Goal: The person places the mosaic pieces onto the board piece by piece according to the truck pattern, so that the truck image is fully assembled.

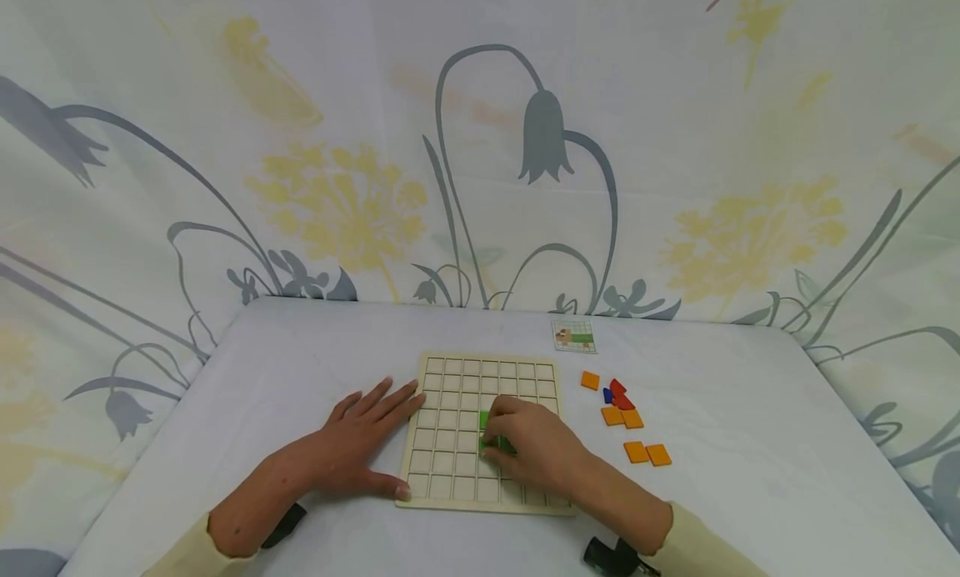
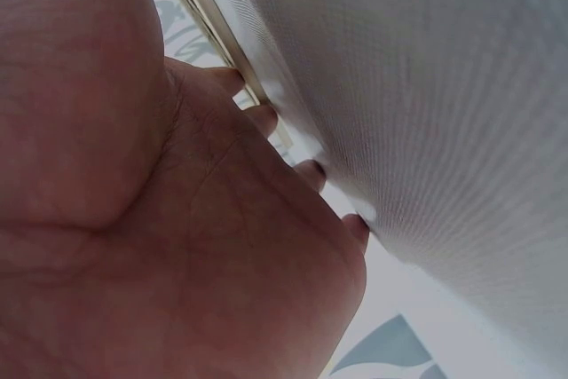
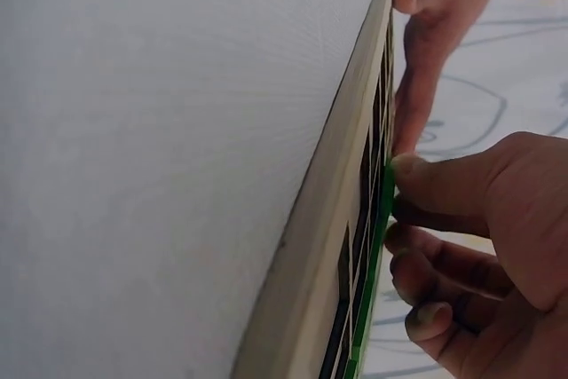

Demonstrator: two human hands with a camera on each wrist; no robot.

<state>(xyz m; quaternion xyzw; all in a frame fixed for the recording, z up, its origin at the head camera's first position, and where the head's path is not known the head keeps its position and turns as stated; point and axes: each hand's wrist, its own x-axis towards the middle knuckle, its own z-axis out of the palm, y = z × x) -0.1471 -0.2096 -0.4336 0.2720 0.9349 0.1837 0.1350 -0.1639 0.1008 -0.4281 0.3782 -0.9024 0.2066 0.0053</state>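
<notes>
A pale wooden grid board (image 1: 442,462) lies on the white table. Several green tiles (image 1: 484,418) sit in its squares near the middle, partly hidden under my right hand (image 1: 538,445). That hand's thumb and index finger pinch a green tile (image 3: 388,191) at the board's surface, while its other fingers curl loosely. My left hand (image 1: 354,445) rests spread out at the board's left side. Its fingertips touch the upper left edge and its thumb (image 1: 390,485) lies at the near left corner. In the left wrist view, the palm (image 2: 204,219) hides most of the board.
Right of the board lie several orange square tiles (image 1: 636,452), two red pieces (image 1: 617,387) and a small blue piece (image 1: 608,396). A picture card (image 1: 573,337) with a coloured pattern is beyond the board's far right corner. Patterned fabric (image 1: 480,185) rises behind the table.
</notes>
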